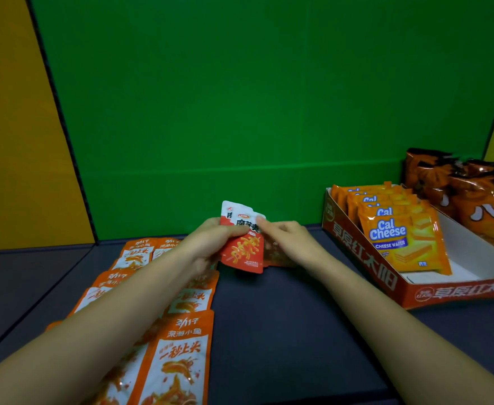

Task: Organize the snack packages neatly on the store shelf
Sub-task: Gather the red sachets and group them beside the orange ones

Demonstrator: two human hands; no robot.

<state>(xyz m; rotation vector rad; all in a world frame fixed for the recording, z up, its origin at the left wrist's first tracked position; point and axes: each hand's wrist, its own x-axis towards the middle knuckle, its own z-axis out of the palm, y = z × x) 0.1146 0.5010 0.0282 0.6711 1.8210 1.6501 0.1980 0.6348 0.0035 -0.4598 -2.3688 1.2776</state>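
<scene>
Snack packages in orange and white (178, 361) lie flat in rows on the dark shelf (283, 331) at about 7 o'clock, nearest the camera. They overlap a little, and the person's left forearm crosses above them.

Farther in, near the centre of the view, both hands meet on a small stack of red-and-white packets (244, 252) held upright just above the shelf. The left hand (207, 244) is wrapped around the stack's left side, with its thumb across the front. The right hand (289, 238) pinches the top right edge between its fingertips. At least two packets show, one fanned out behind the other. A reddish packet edge shows beneath the right hand; whether it is held cannot be told.

At 3 o'clock a red cardboard tray (362, 264) sits on the shelf, with Cal Cheese wafer packs (400, 244) standing in a leaning row inside it. Behind the tray, at 2 o'clock, dark orange bags (473, 194) stand against the back. A green back panel (239, 97) fills 12 o'clock, with a yellow side panel (11, 141) at 10 o'clock.
</scene>
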